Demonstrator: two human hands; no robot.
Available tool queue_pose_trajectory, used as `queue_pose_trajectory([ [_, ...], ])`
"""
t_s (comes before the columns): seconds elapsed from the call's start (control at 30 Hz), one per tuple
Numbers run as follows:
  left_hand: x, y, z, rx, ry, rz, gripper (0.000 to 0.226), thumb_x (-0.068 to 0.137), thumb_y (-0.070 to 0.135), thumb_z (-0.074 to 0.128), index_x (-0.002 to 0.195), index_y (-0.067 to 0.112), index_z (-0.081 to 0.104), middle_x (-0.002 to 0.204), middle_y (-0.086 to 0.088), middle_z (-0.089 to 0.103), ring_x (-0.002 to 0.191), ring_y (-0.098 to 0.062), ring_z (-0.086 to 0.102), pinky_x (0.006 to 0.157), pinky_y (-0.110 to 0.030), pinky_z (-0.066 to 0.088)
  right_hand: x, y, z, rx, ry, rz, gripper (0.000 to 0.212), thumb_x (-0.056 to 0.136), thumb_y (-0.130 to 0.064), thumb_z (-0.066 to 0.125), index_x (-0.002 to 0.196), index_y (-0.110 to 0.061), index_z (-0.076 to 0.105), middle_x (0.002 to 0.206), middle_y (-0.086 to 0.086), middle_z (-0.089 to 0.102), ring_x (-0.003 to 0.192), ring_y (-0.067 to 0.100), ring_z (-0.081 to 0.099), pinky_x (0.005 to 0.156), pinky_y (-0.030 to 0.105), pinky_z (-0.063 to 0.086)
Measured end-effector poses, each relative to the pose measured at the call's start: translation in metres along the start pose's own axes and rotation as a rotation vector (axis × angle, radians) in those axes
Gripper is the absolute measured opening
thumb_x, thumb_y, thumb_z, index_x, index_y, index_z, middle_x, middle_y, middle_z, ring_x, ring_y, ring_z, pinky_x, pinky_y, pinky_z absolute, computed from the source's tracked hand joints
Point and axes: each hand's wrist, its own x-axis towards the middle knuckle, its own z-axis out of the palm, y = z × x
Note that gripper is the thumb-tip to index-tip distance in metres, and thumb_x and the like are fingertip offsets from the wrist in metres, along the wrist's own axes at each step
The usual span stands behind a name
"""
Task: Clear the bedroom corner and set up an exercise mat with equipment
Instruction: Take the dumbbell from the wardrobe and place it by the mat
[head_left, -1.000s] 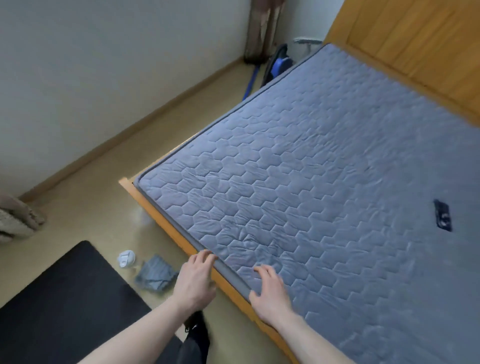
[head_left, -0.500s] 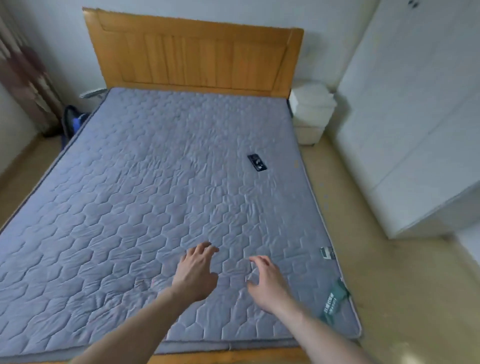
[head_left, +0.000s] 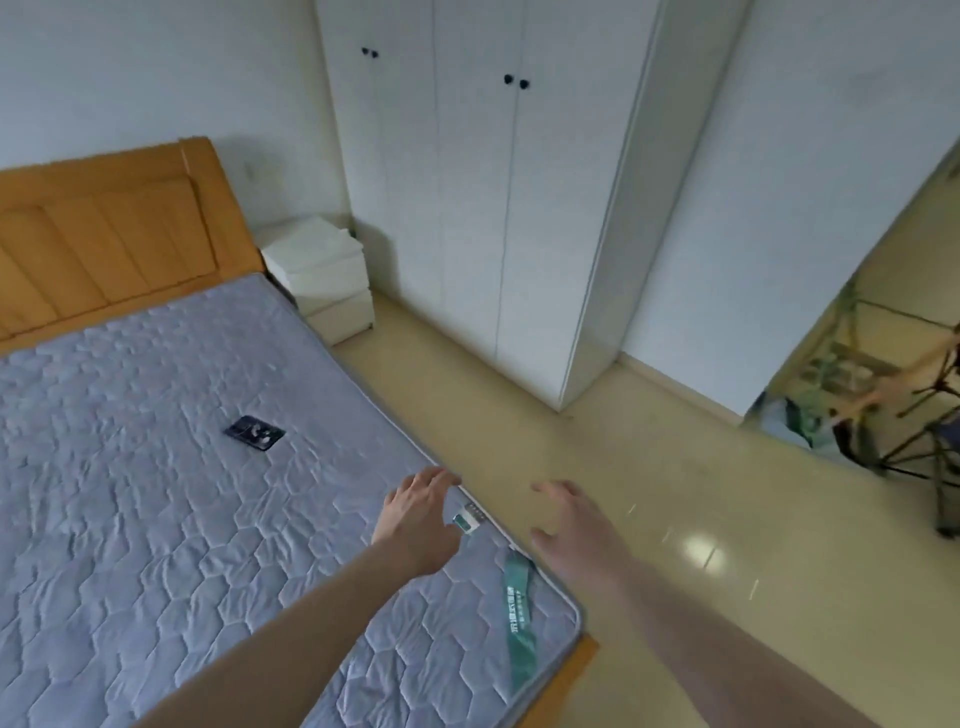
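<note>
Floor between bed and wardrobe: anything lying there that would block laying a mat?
Nothing visible. The floor between the mattress and wardrobe shows nothing on it. Only the nightstand stands at its far end. Both hands, left and right, hold nothing; no mat is in view.

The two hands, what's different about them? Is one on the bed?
The left hand hangs over the grey mattress, near its edge; the right hand is out over the shiny floor, past the bed. The left hand's fingers lie closer together, while the right hand's fingers spread wider with the thumb out. Whether the left hand touches the mattress cannot be told. Both are empty, open and reaching forward.
</note>
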Motion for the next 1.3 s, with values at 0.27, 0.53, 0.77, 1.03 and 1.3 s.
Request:
queue_pose_trajectory([
  [0.27,0.133,0.136,0.012,0.008,-0.021,0.148,0.064,0.077,0.021,0.056,0.139,0.032,0.046,0.147,0.012,0.040,0.130,-0.019,0.043,0.113,-0.034,0.034,0.066,0.117,-0.114,0.067,0.122,0.099,0.056,0.092,-0.027,0.063,0.145,-0.030,0.046,0.147,-0.005,0.043,0.129,0.020,0.053,0.105,0.033,0.044],
  [0.53,0.274,0.263,0.029,0.009,-0.005,0.096,0.060,0.083,0.024,0.058,0.141,0.033,0.044,0.149,0.011,0.038,0.133,-0.019,0.041,0.113,-0.034,0.034,0.156,0.228,-0.238,0.065,0.108,0.041,0.056,0.093,-0.031,0.060,0.147,-0.032,0.044,0.148,-0.010,0.041,0.129,0.017,0.052,0.104,0.033,0.045],
  [0.77,0.363,0.319,0.012,0.030,0.039,0.087,0.060,0.082,0.025,0.058,0.141,0.033,0.045,0.149,0.012,0.040,0.133,-0.017,0.041,0.112,-0.034,0.034,0.220,0.273,-0.331,0.066,0.167,0.004,0.057,0.093,-0.030,0.058,0.147,-0.034,0.042,0.148,-0.013,0.039,0.129,0.014,0.051,0.105,0.033,0.044],
  [1.03,0.417,0.313,-0.039,0.036,0.159,0.023,0.059,0.084,0.027,0.060,0.141,0.035,0.045,0.148,0.016,0.039,0.131,-0.014,0.043,0.110,-0.031,0.036,0.303,0.250,-0.377,0.044,0.165,-0.127,0.055,0.096,-0.031,0.059,0.147,-0.036,0.041,0.148,-0.014,0.039,0.125,0.012,0.053,0.100,0.030,0.046],
  [1.3,0.485,0.259,-0.120,0.040,0.243,-0.040,0.060,0.085,0.030,0.060,0.142,0.037,0.043,0.151,0.018,0.037,0.136,-0.013,0.041,0.113,-0.033,0.035,0.437,0.174,-0.393,0.017,0.094,-0.297,0.054,0.096,-0.034,0.057,0.147,-0.037,0.040,0.149,-0.017,0.039,0.128,0.008,0.051,0.101,0.032,0.048],
])
